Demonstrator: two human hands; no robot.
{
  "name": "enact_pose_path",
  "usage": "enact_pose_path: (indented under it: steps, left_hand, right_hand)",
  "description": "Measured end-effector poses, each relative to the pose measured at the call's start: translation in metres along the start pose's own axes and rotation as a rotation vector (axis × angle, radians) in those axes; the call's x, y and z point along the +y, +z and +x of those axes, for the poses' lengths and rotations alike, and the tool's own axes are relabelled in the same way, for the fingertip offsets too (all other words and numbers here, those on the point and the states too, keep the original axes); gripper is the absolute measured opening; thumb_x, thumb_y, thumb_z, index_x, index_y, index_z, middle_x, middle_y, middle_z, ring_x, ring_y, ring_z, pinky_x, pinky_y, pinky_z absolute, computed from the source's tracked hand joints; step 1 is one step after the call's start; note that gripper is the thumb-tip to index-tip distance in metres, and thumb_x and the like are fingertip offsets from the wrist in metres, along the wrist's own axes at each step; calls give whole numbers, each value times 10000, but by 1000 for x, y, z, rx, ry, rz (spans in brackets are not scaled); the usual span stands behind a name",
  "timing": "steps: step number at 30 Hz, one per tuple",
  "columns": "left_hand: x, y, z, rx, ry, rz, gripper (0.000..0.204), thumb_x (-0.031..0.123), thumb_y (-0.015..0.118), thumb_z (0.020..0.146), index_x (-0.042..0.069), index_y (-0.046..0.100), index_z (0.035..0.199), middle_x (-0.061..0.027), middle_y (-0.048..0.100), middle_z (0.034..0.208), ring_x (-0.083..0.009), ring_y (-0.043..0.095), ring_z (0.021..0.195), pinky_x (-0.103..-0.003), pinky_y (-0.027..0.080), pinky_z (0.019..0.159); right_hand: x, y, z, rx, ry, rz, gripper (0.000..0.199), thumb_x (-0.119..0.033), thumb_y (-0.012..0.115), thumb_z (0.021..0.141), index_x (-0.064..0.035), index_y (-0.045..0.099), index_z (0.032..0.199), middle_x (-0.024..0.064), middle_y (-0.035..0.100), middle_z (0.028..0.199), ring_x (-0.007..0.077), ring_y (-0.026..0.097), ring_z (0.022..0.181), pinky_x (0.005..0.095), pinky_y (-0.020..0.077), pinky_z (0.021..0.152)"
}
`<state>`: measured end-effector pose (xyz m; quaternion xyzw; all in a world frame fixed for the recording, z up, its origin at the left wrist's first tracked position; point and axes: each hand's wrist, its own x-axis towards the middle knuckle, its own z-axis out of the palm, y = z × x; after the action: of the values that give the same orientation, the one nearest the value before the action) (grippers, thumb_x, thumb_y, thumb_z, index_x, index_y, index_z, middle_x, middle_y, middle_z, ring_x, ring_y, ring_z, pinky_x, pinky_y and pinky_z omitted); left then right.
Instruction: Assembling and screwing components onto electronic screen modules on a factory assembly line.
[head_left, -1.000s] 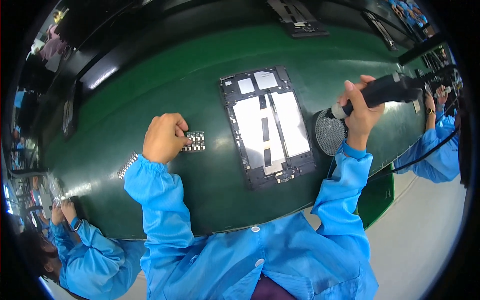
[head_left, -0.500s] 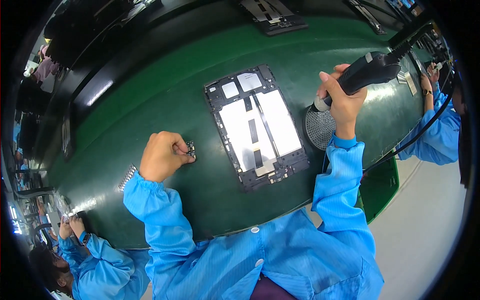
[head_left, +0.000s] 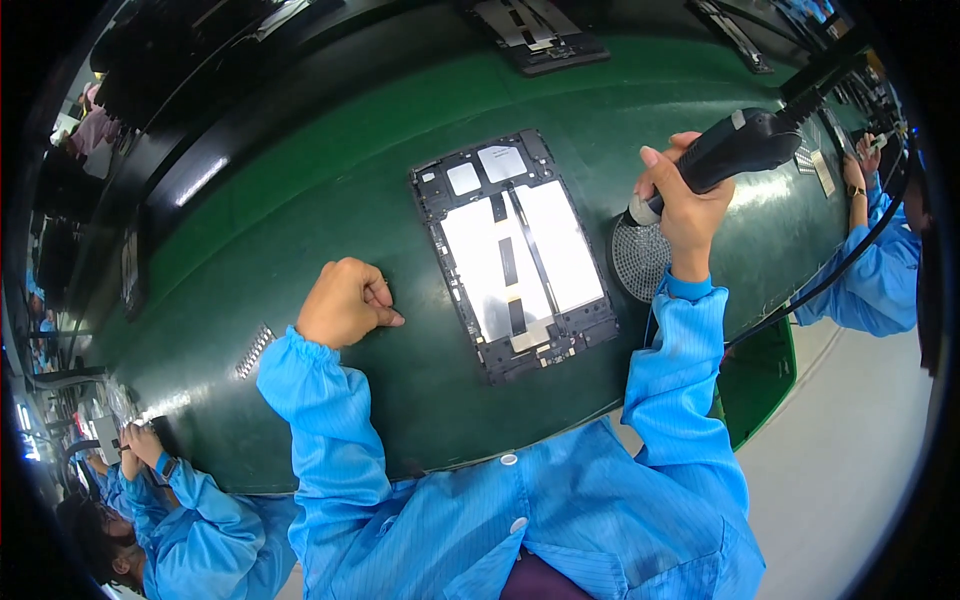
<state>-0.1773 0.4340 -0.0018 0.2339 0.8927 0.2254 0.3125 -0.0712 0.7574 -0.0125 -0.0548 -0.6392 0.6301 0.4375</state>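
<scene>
A long green work mat (head_left: 330, 200) covers the bench, with co-workers in blue coats at both ends. An opened tablet chassis (head_left: 515, 255) with two pale rectangular panels lies at its centre. The right hand (head_left: 690, 200) is clamped around a black electric screwdriver (head_left: 735, 150), tip over a round perforated screw tray (head_left: 637, 262). The left hand (head_left: 343, 303) rests as a closed fist left of the tablet.
</scene>
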Motion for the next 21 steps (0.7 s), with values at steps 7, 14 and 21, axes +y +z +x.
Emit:
enact_pose_path:
  steps: [7,14,21]
  left_hand:
    - [-15,2,1,31,48,31,217,81,806,546,20,614,625,-105,628,622,-222,625,614,-323,483,563]
    - [-11,3,0,55,58,69,218,113,811,556,33,642,667,-92,633,655,-241,620,651,-345,474,579]
    - [-21,-9,-3,86,-46,50,203,117,800,573,44,653,692,-94,654,713,-248,634,707,-355,483,605]
  right_hand:
    - [-23,12,-6,107,49,-19,321,24,673,739,5,511,1016,44,550,611,124,537,489,262,430,484]
    - [-56,91,-13,-223,18,322,333,73,618,758,26,478,1056,79,554,621,163,537,489,303,465,499]
    - [-28,167,-21,-445,36,260,274,90,647,735,37,507,965,59,582,603,117,555,488,233,440,490]
